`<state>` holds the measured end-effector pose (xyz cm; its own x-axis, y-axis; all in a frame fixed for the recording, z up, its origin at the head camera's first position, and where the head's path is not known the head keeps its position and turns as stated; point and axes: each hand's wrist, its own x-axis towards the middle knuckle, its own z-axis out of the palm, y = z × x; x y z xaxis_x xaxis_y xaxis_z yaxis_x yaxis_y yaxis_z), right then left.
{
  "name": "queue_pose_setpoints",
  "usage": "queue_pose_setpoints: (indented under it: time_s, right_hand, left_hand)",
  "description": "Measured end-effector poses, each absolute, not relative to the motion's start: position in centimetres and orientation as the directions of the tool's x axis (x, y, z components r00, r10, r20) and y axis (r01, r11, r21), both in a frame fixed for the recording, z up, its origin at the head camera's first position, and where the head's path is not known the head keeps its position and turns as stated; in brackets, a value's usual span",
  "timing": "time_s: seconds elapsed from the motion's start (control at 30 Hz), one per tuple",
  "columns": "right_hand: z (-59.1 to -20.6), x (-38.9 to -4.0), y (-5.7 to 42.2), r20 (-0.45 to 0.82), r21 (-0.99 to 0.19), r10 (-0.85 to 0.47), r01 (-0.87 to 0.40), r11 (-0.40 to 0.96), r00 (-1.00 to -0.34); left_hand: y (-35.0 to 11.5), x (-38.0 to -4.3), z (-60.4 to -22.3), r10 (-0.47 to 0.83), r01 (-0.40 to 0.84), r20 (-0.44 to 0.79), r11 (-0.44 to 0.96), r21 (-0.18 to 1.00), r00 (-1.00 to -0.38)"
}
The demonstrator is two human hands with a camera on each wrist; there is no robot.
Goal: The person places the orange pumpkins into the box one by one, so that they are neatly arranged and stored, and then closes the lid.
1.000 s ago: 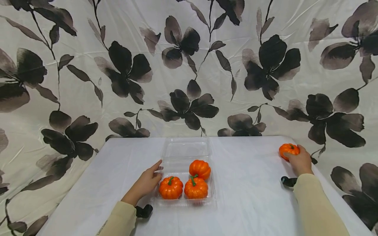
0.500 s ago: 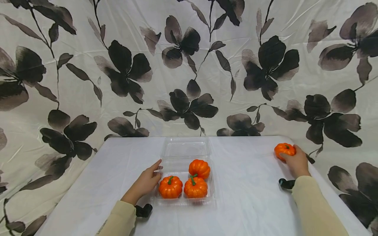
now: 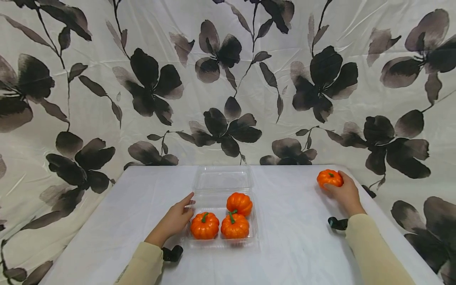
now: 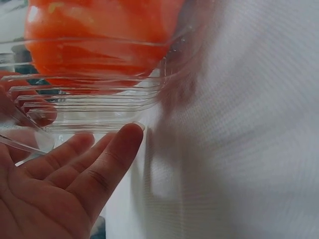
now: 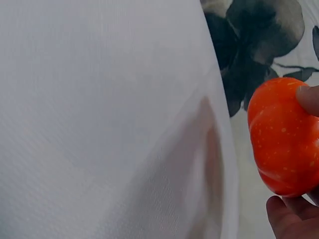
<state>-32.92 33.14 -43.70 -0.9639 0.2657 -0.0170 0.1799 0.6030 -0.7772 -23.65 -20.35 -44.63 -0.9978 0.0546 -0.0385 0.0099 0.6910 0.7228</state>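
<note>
My right hand grips a small orange toy pumpkin above the table's far right part; thumb and fingers lie on opposite sides of the pumpkin in the right wrist view. A clear plastic container lies with its lid folded back. Three more orange pumpkins are in it: front left, front right and back right. At the container's left side rests my left hand, its fingers extended. The left wrist view shows the fingers against the ribbed clear wall.
A white-covered table carries everything. Behind it hangs a pale cloth with dark flowers. The container's back left space holds no pumpkin. A small black device is on the left wrist, another on the right.
My right hand has moved left with the pumpkin, away from the table's right edge. The left hand and the container stay in place; the head view has shifted slightly.
</note>
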Motion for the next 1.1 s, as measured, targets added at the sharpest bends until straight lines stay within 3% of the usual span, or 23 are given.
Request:
queue_pose_setpoints:
  time_s: [1.1]
  right_hand:
    - [-42.0, -29.7, 27.5, 0.094, -0.804, 0.055, -0.043, 0.593, -0.994]
  left_hand:
    - [-20.5, -23.9, -45.0, 0.067, 0.018, -0.038, 0.686, 0.727, -0.997]
